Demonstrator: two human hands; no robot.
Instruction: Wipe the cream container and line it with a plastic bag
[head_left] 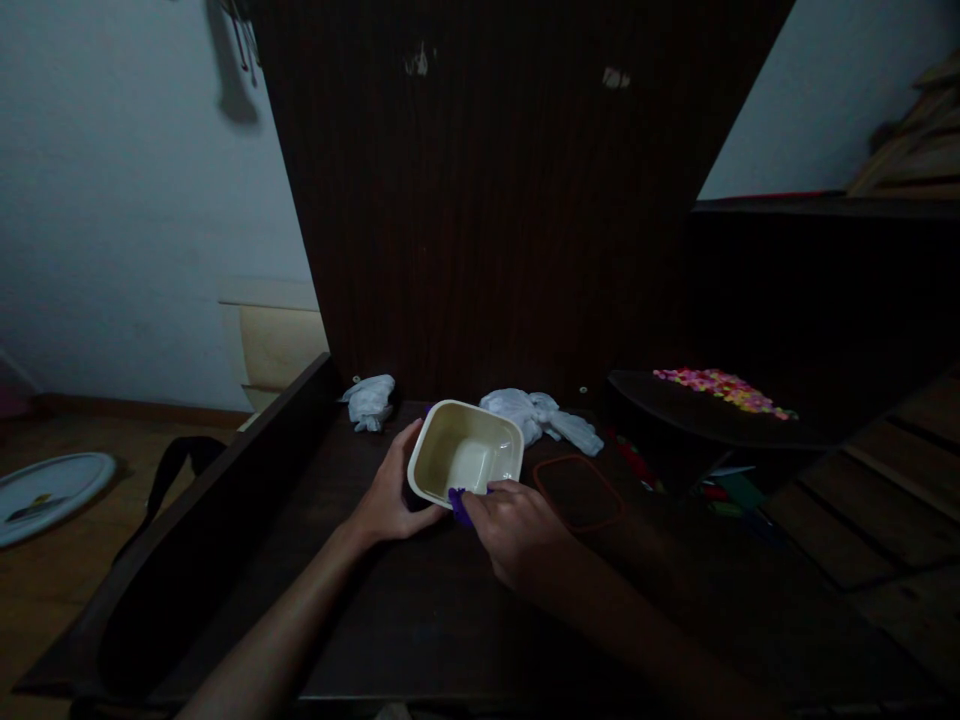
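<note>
Dim light fills the room, and a dark wooden surface (420, 610) takes the lower part of the view. Two bare forearms come in from the near edge and meet over the middle of it. The right hand (517, 530) is the nearer one; its grip is pressed together, with thumb and fingers pinching a small purple piece (457, 503), and I cannot tell if this is cloth or something else. The purple piece touches the near rim of a cream container (466, 455). The left hand (390, 495) is on the left side of this container, and its grip is closed around the side wall, with the thumb along the rim. The container is square with round corners, it is tilted toward the camera, and its inside looks bare. Just to the right of it, a dark lid with a reddish rim (577, 492) lies flat on the surface, a little apart from the right hand. Behind the container there are two white crumpled bags, one at the left (371, 400) and one at the right (536, 415). Farther right, a dark tray (660, 405) carries many small colourful beads (720, 390). At the far left, a round white plate (52, 490) lies on the floor, and a black strap (176, 460) hangs beside the surface. At the back, a tall dark wooden board (487, 200) stands before a pale wall (112, 200).
</note>
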